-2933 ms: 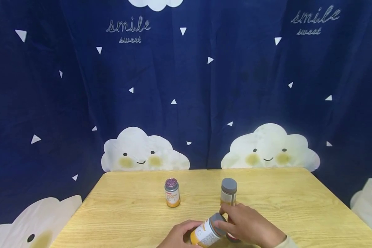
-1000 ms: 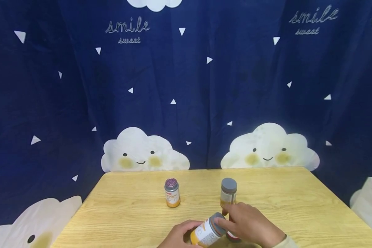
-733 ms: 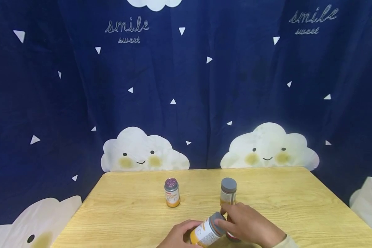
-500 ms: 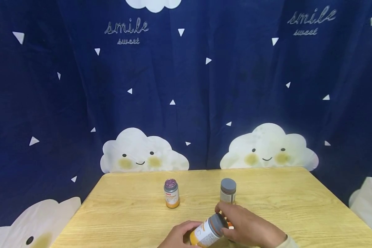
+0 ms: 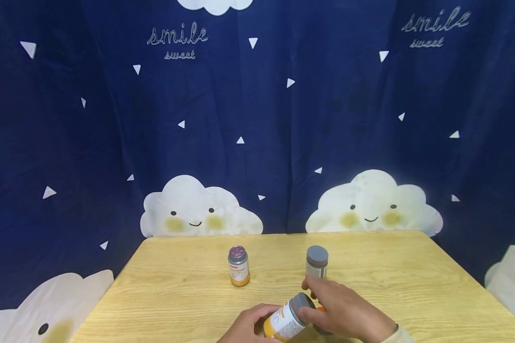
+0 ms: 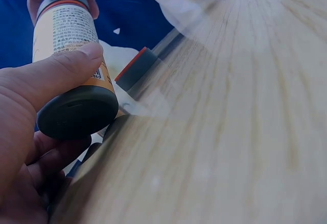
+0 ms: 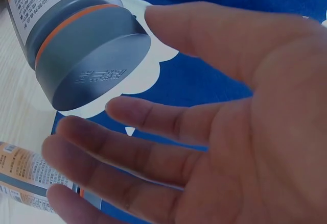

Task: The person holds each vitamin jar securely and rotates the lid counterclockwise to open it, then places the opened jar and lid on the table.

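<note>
My left hand (image 5: 250, 325) grips a supplement bottle (image 5: 284, 322) with a white and orange label, tilted so that its grey cap (image 5: 302, 307) leans up to the right. In the left wrist view, the thumb lies across the label. Beside the cap, my right hand (image 5: 345, 312) has its fingers spread and loosely extended. The right wrist view shows its thumb tip right at the cap's edge and the other fingertips apart from it. A loose grey cap (image 6: 135, 73) with an orange rim sits on the table, partly hidden by the right hand in the head view.
On the wooden table (image 5: 176, 295), an uncapped bottle (image 5: 239, 270) with a purple foil top stands at the back left. Another capped bottle (image 5: 316, 261) stands just beyond my right hand. A blue curtain (image 5: 223, 119) with clouds hangs behind the table.
My right thumb has slid over the cap and the fingers have shifted around it and spread. More of the orange-rimmed cap shows behind. The left hand and tilted bottle stay in place.
</note>
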